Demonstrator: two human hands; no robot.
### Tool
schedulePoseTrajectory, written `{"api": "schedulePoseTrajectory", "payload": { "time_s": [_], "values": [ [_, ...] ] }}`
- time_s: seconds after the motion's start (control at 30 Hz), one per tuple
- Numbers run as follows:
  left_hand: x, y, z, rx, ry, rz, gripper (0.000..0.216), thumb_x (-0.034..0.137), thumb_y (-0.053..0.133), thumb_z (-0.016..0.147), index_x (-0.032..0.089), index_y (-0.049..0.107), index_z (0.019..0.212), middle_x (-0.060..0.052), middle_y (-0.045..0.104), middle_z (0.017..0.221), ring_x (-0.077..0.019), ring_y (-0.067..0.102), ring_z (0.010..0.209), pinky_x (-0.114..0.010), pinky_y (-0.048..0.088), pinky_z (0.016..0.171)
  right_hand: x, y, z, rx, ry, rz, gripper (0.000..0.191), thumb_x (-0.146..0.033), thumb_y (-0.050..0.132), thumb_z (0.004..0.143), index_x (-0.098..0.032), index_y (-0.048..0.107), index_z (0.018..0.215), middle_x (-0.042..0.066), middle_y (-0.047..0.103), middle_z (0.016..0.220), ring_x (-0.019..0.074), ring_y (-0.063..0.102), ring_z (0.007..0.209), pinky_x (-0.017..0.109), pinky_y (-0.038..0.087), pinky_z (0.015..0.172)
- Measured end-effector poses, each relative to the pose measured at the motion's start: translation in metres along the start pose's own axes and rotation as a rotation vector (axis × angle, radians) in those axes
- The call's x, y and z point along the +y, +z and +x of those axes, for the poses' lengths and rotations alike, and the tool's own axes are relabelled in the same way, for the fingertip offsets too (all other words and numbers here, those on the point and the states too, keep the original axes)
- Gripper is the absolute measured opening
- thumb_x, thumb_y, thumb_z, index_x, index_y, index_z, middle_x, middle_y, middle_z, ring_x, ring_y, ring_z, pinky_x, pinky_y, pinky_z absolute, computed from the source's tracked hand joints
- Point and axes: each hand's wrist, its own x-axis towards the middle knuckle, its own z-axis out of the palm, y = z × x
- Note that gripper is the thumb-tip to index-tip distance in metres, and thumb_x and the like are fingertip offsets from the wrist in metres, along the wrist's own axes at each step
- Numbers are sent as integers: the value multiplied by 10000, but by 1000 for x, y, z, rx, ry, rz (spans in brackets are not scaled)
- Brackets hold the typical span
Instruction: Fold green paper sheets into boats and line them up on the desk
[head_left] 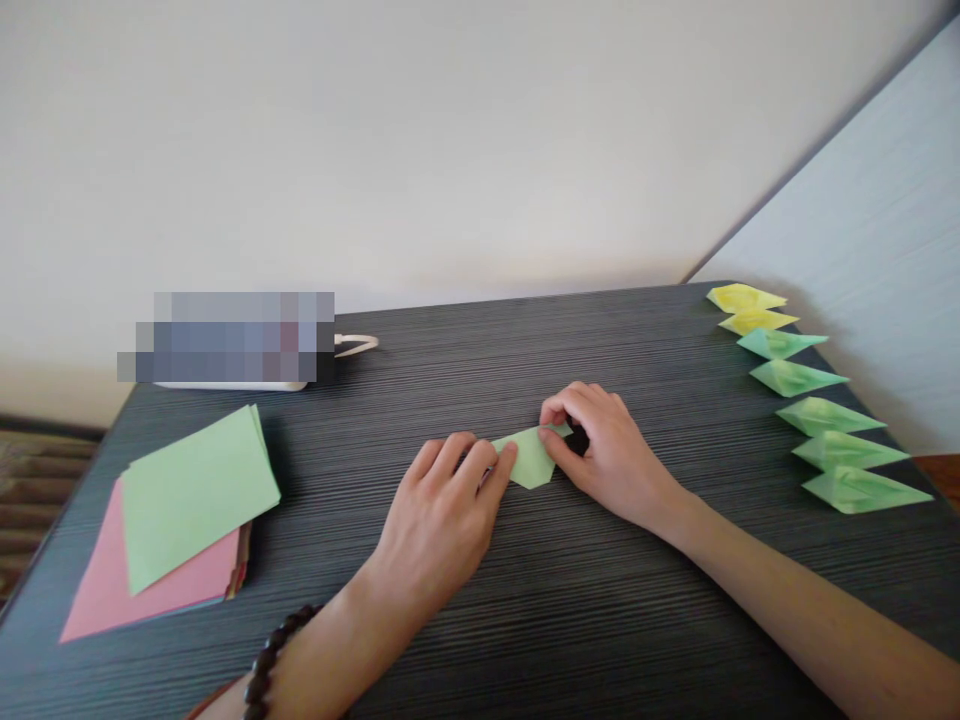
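A small folded piece of light green paper (533, 461) lies on the dark table between my hands. My left hand (448, 500) rests on its left end, fingers pressing it down and covering that part. At the paper's upper right edge, my right hand (600, 450) pinches a corner between thumb and forefinger. A beaded bracelet (264, 660) circles my left wrist. Along the right side of the table stands a row of several folded paper boats, with a yellow one (746, 298) at the far end and a green one (862, 490) nearest me.
Green sheets (199, 490) lie on a stack of coloured paper topped by a pink sheet (97, 590) at the left. Behind it is a blurred-out device (240, 340) with a white cable (360, 345). A wall (480, 150) borders the table's back edge.
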Motion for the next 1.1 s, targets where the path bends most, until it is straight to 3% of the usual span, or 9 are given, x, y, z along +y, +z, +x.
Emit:
{"api": "schedulePoseTrajectory", "payload": {
  "time_s": [0.87,1.1],
  "values": [
    [0,-8,-9,126,-179,-87,212,131,535,828,193,674,977,-19,663,847,-205,595,834,-336,508,666,12,-17,4,-104,29,265,237,-19,496,785,-215,561,902,-14,542,812,133,493,763,294,388,722],
    [0,-5,-7,139,-143,-65,180,121,527,835,169,657,950,-22,646,823,-214,596,873,-341,510,695,2,-6,0,6,63,114,113,-135,541,807,-205,542,897,-3,551,826,156,508,789,330,358,750]
  ]
}}
